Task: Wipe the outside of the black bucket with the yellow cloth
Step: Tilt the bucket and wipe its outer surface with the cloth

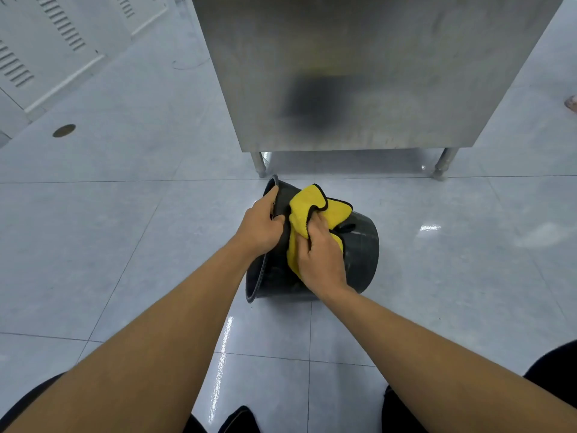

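The black bucket (362,257) lies on its side on the tiled floor, its open mouth to the left and its base to the right. My left hand (260,225) grips the bucket's rim, thumb outside and fingers curled over the edge. A yellow cloth (309,204) with dark trim is draped over the upper side wall. My right hand (321,257) holds the cloth bunched under its fingers and presses it against the bucket's outer wall. The cloth's lower part is hidden under that hand.
A stainless steel cabinet (359,73) on short legs (259,165) stands just behind the bucket. White vented panels (46,45) line the far left. A round floor drain cover (64,130) sits at the left. My dark-clothed knees (552,370) frame the bottom.
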`<state>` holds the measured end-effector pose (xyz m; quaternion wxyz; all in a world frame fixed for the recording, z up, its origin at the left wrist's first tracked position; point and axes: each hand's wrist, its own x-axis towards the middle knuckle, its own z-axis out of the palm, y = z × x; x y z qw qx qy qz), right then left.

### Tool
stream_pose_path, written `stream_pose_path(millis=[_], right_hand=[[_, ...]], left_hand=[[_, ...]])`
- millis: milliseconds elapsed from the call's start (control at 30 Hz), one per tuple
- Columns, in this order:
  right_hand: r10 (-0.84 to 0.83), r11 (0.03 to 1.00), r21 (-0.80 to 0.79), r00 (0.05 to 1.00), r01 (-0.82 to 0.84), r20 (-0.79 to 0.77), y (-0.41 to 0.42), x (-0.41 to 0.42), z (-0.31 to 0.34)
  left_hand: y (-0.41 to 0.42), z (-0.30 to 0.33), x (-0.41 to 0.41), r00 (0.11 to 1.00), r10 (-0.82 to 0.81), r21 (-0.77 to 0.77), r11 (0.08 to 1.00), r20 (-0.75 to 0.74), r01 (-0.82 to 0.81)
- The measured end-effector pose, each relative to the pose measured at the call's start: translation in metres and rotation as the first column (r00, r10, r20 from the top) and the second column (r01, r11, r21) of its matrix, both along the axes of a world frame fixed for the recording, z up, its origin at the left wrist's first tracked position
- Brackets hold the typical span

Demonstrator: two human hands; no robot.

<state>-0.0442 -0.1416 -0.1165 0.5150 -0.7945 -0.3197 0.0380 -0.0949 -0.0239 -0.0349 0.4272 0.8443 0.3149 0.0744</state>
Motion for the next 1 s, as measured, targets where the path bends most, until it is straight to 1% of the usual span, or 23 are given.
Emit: stream_pose_path(millis=[100,200,300,400,467,600,667,733,800,833,900,1000], right_hand=[[-0.096,0.994,-0.062,0.994,0.093,-0.047,-0.008,0.007,-0.008],[-0.229,0.968,-0.14,0.959,0.206,-0.168,-0.025,0.019,-0.024],[-0.35,0.928,-0.237,0.893,0.289,-0.282,-0.041,0.028,-0.034],[-0.391,0.914,-0.23,0.873,0.333,-0.291,-0.038,0.025,-0.032],[-0.384,0.918,-0.218,0.88,0.331,-0.281,-0.032,0.022,-0.029],[-0.335,0.937,-0.17,0.919,0.304,-0.206,-0.022,0.015,-0.021],[-0.257,0.964,-0.11,0.955,0.242,-0.146,-0.015,0.007,-0.012],[-0.133,0.991,-0.025,0.988,0.131,-0.084,-0.005,-0.003,-0.002],[-0.023,0.999,0.031,0.999,0.025,-0.045,0.004,-0.011,0.004],[0.004,0.999,0.041,0.999,-0.003,-0.036,0.007,-0.013,0.006],[0.015,0.999,0.033,1.0,-0.015,-0.019,0.009,-0.012,0.008],[-0.002,1.0,-0.029,1.0,0.002,0.016,0.003,-0.005,0.006]], left_hand=[[-0.002,-0.004,0.001,0.997,0.079,-0.027,0.997,0.009,-0.079],[-0.002,-0.003,0.003,0.985,0.17,-0.06,0.984,0.015,-0.168],[0.0,0.001,0.005,0.984,0.176,-0.013,0.984,0.028,-0.176],[-0.004,0.001,0.001,0.99,0.14,-0.026,0.99,0.022,-0.139],[-0.007,0.0,-0.003,0.995,0.1,-0.035,0.994,0.0,-0.1],[-0.012,0.005,-0.007,0.997,0.022,-0.016,1.0,-0.074,-0.023],[-0.013,0.005,-0.006,0.992,0.011,-0.006,1.0,-0.126,-0.012],[-0.013,0.005,-0.004,0.989,0.012,-0.016,1.0,-0.147,-0.015],[-0.012,0.003,-0.003,0.992,0.023,-0.051,0.998,-0.121,-0.03],[-0.012,0.003,-0.002,0.994,0.034,-0.071,0.997,-0.103,-0.042],[-0.011,0.003,-0.002,0.995,0.056,-0.124,0.99,-0.082,-0.066],[-0.012,0.003,0.0,0.994,0.083,-0.178,0.98,-0.064,-0.093]])
